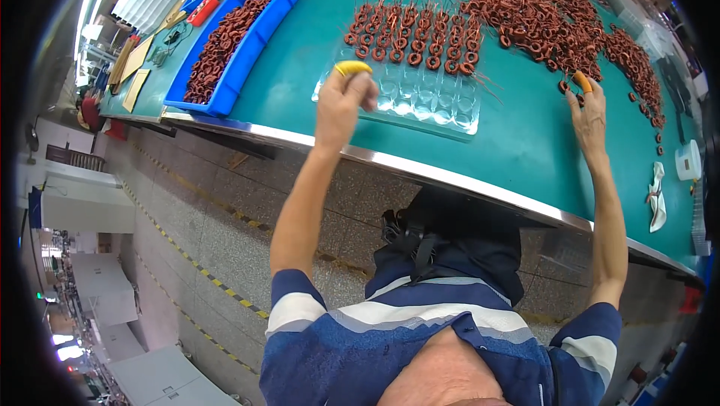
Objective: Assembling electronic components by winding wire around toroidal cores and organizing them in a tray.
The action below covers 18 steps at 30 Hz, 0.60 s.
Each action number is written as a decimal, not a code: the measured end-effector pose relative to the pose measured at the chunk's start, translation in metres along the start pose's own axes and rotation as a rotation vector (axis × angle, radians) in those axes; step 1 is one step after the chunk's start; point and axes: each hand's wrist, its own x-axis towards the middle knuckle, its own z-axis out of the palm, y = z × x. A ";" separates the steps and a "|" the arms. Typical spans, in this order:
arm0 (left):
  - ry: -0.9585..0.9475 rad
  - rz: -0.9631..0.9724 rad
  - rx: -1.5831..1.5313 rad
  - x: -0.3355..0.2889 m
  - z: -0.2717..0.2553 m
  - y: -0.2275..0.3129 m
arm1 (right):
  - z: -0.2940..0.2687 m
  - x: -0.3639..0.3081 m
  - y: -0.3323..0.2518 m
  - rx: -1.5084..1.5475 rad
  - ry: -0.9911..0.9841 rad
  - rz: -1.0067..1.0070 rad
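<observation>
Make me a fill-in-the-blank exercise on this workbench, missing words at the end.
The rectangular blue plastic bin stands to the ____ of the clear plastic tray.
The tube-shaped finger cover on the left hand is ____.
The hand closer to the loose heap of reddish-brown rings is the ____ one.
Missing words: left; yellow; right.

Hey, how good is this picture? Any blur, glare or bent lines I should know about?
In the head view, the left hand is smeared by blur, while the right hand looks crisper; in the same head view, glare whitens the unfilled cups of the clear tray, the table's metal edge bows, and the corners go black.
</observation>
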 end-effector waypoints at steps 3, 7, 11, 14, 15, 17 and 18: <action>0.112 0.111 0.176 0.048 -0.029 -0.022 | 0.029 -0.006 0.046 -0.016 -0.117 0.135; 0.310 0.189 0.484 0.088 -0.061 -0.045 | 0.029 -0.005 0.028 -0.035 -0.091 0.034; 0.242 0.115 0.653 0.105 -0.060 -0.049 | 0.021 -0.007 0.020 0.088 -0.045 0.184; 0.226 0.072 0.715 0.116 -0.062 -0.060 | 0.018 -0.006 0.019 0.132 -0.009 0.220; 0.231 0.072 0.717 0.118 -0.064 -0.063 | 0.018 -0.004 0.020 0.139 0.019 0.217; 0.209 0.152 0.810 0.120 -0.064 -0.069 | 0.018 -0.004 0.022 0.142 0.042 0.218; 0.209 0.154 0.810 0.123 -0.064 -0.069 | 0.016 0.000 0.022 0.199 0.090 0.237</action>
